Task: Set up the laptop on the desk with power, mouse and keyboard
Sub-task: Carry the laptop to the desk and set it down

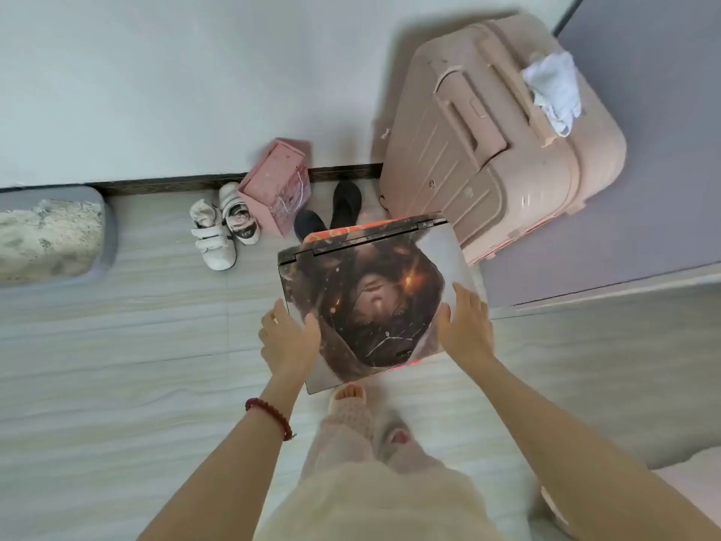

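A closed laptop [370,294] with a dark printed picture on its lid hangs in the air above the floor, hinge edge away from me. My left hand [286,341] grips its near left edge, thumb on the lid; a red bead bracelet is on that wrist. My right hand [466,326] holds the right edge with fingers spread along the side. No desk, power cable, mouse or keyboard is in view.
A pink suitcase [503,146] stands at the right by a grey door [643,169], a white cloth [554,91] on top. Along the wall lie white sneakers [222,232], a pink gift bag [277,185] and black shoes [343,205]. A grey litter tray [50,240] is at left.
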Demonstrator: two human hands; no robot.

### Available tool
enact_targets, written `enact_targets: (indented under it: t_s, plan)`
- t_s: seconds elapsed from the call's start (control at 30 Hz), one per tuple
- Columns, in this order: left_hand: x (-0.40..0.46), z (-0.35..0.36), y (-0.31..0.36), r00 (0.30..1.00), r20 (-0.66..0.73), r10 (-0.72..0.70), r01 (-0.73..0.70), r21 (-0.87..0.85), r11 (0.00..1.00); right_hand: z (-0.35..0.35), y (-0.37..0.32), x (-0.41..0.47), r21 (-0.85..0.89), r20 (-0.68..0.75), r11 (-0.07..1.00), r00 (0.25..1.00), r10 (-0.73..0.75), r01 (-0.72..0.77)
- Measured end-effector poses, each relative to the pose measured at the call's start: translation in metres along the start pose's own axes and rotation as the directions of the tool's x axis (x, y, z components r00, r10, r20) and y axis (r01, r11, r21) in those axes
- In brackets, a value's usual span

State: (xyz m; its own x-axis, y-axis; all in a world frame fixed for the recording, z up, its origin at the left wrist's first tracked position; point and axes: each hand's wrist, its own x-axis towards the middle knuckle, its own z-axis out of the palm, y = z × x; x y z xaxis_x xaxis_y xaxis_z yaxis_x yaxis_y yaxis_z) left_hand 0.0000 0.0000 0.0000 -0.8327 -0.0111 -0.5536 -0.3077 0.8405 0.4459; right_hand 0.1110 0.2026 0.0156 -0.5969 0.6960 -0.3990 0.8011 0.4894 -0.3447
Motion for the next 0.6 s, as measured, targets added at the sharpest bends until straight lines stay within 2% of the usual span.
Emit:
enact_targets:
  t_s: [0.1, 0.2, 0.37, 0.6]
  plan:
    - [0.042, 0.035, 0.006, 0.994, -0.057, -0.089, 0.096, 0.144, 0.985, 0.023, 0.018, 0.061, -0.215, -0.036, 0.976, 0.999, -0.022, 0.014]
    - [0.068, 0.07, 0.004, 0.988, -0.081, -0.132, 0.144, 0.16, 0.977, 0.045, 0.034, 0.105, -0.335, -0.002, 0.941, 0.999, -0.05, 0.046]
    - [0.076, 0.09, 0.0, 0.975, -0.116, -0.191, 0.189, -0.026, 0.982, 0.061, 0.048, 0.134, -0.204, 0.04, 0.978, 0.999, -0.027, 0.035]
    - [0.073, 0.084, 0.006, 0.955, -0.126, -0.269, 0.249, -0.156, 0.956, 0.054, 0.049, 0.138, -0.016, 0.099, 1.0, 0.995, 0.009, -0.007]
